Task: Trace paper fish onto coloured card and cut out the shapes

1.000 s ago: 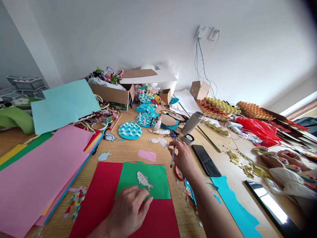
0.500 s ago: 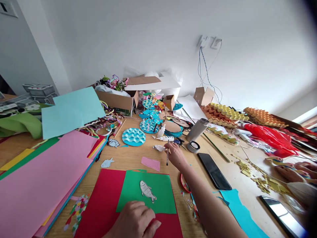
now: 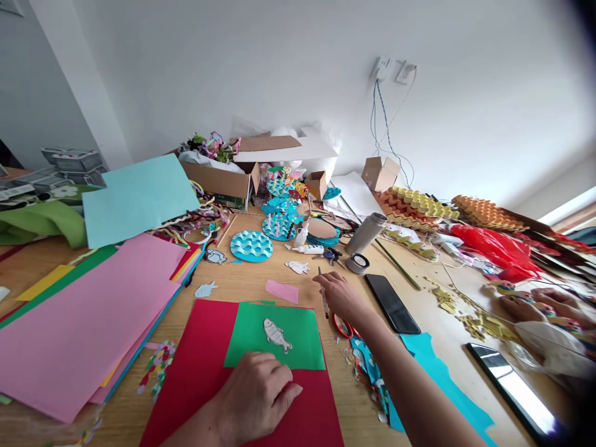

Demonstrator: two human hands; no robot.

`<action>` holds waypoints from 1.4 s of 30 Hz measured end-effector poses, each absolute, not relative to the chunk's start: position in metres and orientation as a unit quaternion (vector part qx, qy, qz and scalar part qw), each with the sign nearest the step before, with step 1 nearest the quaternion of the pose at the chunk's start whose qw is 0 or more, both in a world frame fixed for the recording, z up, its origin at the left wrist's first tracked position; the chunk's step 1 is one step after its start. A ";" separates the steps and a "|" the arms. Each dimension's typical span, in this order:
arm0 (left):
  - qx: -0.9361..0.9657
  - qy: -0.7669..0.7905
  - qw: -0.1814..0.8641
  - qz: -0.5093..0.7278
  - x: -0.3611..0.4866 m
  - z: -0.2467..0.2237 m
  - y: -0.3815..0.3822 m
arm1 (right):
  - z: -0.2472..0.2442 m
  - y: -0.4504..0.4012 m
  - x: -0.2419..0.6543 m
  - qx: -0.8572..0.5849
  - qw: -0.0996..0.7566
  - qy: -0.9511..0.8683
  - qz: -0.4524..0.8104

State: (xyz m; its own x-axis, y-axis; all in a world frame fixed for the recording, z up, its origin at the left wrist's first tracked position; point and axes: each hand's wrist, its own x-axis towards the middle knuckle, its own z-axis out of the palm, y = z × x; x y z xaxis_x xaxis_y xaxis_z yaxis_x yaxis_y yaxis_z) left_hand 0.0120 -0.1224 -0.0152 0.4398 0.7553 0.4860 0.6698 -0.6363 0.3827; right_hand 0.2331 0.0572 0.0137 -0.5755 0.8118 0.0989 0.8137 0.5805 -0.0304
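Pen [image 3: 325,307] lies beneath the right grip's fingertips [image 3: 321,279].

Bare wood runs left of the white fish cutout [image 3: 297,267]; rightward, the flask [image 3: 366,233] and its lid [image 3: 357,263] block passage.

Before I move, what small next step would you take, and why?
I'd probably have the right hand set the pen down beside the green sheet: its fingers are at the pen, over bare tabletop, clear of the fish cutout on that sheet.
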 end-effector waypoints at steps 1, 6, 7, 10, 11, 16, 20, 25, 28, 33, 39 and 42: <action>0.847 0.420 0.065 0.320 0.012 -0.015 -0.123 | 0.011 0.055 0.232 -0.454 0.044 -0.890 -0.009; 0.851 0.421 0.066 0.307 0.011 -0.016 -0.124 | 0.004 0.052 0.225 -0.444 0.027 -0.896 -0.010; 0.854 0.421 0.067 0.299 0.011 -0.017 -0.124 | 0.005 0.051 0.225 -0.445 0.026 -0.895 -0.011; 0.866 0.418 0.072 0.266 0.010 -0.017 -0.124 | 0.014 0.044 0.220 -0.452 0.029 -0.891 -0.020; 0.869 0.418 0.072 0.255 0.011 -0.017 -0.124 | 0.017 0.039 0.217 -0.458 0.036 -0.888 -0.026; 0.869 0.437 0.072 0.221 0.011 -0.015 -0.124 | 0.027 -0.008 0.185 -0.447 0.117 -0.885 0.049; 0.870 0.442 0.071 0.208 0.012 -0.011 -0.126 | 0.021 -0.041 0.157 -0.454 0.081 -0.874 0.152; 0.869 0.443 0.069 0.209 0.012 -0.010 -0.126 | 0.021 -0.047 0.143 -0.521 0.038 -0.837 0.162; 0.865 0.446 0.076 0.218 0.012 -0.011 -0.126 | 0.022 -0.047 0.139 -0.531 0.045 -0.828 0.172; 0.863 0.447 0.078 0.224 0.011 -0.012 -0.126 | 0.013 -0.051 0.137 -0.551 0.102 -0.807 0.188; 0.862 0.449 0.083 0.220 0.012 -0.013 -0.126 | 0.010 -0.034 0.136 -0.550 0.166 -0.769 0.280; 0.862 0.452 0.082 0.214 0.012 -0.014 -0.126 | 0.015 -0.009 0.120 -0.537 0.179 -0.772 0.288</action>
